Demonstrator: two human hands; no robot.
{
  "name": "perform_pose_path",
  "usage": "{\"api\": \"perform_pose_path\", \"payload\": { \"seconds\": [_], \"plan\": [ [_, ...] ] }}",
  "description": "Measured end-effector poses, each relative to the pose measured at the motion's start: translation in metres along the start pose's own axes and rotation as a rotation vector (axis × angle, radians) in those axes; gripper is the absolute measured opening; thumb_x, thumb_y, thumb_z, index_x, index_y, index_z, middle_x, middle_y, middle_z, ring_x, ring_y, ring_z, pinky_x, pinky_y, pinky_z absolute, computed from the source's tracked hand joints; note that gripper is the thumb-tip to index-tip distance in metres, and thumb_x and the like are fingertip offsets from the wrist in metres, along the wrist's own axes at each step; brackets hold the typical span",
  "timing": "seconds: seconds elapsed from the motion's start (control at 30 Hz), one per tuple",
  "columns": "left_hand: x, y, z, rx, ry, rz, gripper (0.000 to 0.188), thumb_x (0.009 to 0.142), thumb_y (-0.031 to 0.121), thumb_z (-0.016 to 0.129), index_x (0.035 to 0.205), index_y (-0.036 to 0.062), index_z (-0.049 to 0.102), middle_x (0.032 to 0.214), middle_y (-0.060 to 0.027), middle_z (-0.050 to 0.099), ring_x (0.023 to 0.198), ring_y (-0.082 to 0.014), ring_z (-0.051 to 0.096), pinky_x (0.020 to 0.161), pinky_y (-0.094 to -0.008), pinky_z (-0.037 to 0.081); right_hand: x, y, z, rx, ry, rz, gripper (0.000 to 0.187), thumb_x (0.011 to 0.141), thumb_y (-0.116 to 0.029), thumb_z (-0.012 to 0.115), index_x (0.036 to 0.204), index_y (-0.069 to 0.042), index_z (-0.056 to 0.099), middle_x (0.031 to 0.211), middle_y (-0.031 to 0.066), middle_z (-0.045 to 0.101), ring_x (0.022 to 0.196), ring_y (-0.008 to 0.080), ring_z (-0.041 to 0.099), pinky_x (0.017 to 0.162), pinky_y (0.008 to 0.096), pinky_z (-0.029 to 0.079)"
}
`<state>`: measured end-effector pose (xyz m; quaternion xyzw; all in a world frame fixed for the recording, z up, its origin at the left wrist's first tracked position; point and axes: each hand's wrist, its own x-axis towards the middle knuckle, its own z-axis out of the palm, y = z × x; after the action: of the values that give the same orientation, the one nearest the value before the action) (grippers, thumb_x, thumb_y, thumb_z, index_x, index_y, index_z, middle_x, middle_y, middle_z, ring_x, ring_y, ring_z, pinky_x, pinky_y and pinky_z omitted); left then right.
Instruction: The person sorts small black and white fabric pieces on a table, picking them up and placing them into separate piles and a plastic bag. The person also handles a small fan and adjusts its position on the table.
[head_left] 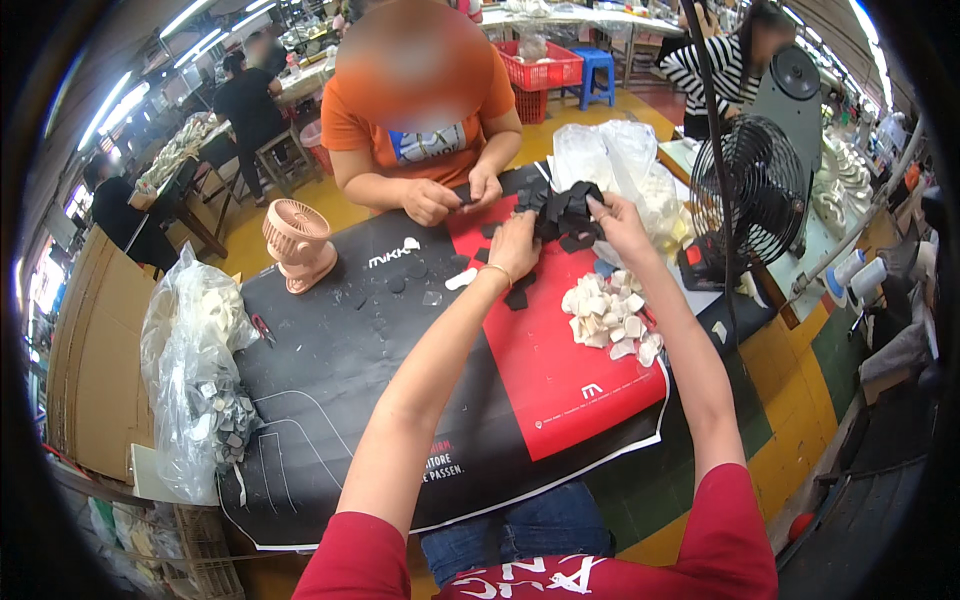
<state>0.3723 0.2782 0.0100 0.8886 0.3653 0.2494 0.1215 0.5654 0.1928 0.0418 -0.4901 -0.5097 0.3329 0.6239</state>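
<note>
The person's right hand [622, 228] is curled, thumb and fingers pinching the edge of a clump of small black pieces [562, 212] at the far side of the black-and-red tabletop [350, 345]. The left hand [513, 246] touches the clump's left side, its fingers bent; how tightly they close cannot be told. Off-white pieces [604, 310] lie heaped beside the right forearm [690, 350], nearer the person.

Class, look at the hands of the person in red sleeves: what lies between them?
In the head view, a heap of small black pieces lies between the left hand and the right hand.
</note>
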Motion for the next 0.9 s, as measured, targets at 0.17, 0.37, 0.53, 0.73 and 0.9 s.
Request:
{"api": "perform_pose_path", "payload": {
  "seconds": [0.17,0.37,0.53,0.73,0.9],
  "plan": [
    [-0.001,0.000,0.001,-0.010,0.072,0.042,0.028,0.081,0.011,0.066,0.103,-0.0001,0.053,0.100,-0.0239,0.063,0.095,-0.0435,0.062,0.082,-0.0522,0.050,-0.001,-0.027,0.007,0.161,-0.012,0.191,0.024,0.103,-0.017,0.053,0.112,0.002,0.063,0.093,0.0058,0.070,0.074,0.0116,0.066,0.062,0.0274,0.057],
    [-0.001,0.000,0.003,0.067,0.055,0.056,0.020,0.080,0.011,0.067,0.094,-0.0012,0.059,0.094,-0.0236,0.065,0.092,-0.0429,0.063,0.082,-0.0510,0.051,0.003,-0.052,0.011,0.286,0.047,0.266,0.025,0.103,-0.012,0.049,0.123,0.001,0.058,0.105,0.0106,0.070,0.079,0.0162,0.070,0.063,0.0279,0.063],
    [-0.001,0.006,0.002,0.106,-0.031,-0.020,0.027,0.079,0.019,0.071,0.092,-0.0030,0.063,0.095,-0.0256,0.066,0.094,-0.0421,0.064,0.087,-0.0495,0.050,0.012,-0.084,0.006,0.360,0.018,0.209,0.025,0.102,-0.010,0.048,0.122,0.003,0.057,0.104,0.0125,0.069,0.077,0.0186,0.070,0.062,0.0286,0.062],
    [-0.027,0.027,-0.032,0.164,-0.011,-0.052,0.055,0.074,0.036,0.080,0.104,-0.0078,0.066,0.104,-0.0292,0.066,0.107,-0.0436,0.061,0.098,-0.0528,0.045,-0.033,-0.095,0.024,0.406,-0.105,0.317,0.027,0.102,-0.011,0.050,0.124,0.001,0.058,0.101,0.0123,0.070,0.070,0.0195,0.070,0.058,0.0293,0.060],
    [-0.104,0.026,-0.096,-0.503,-0.205,-0.228,0.052,0.084,0.039,0.072,0.117,-0.0004,0.062,0.114,-0.0168,0.064,0.106,-0.0287,0.062,0.092,-0.0400,0.049,-0.093,-0.079,0.063,0.415,-0.257,0.390,0.029,0.099,-0.008,0.051,0.126,0.000,0.057,0.105,0.0118,0.070,0.077,0.0189,0.070,0.062,0.0305,0.061]
  ]
}}
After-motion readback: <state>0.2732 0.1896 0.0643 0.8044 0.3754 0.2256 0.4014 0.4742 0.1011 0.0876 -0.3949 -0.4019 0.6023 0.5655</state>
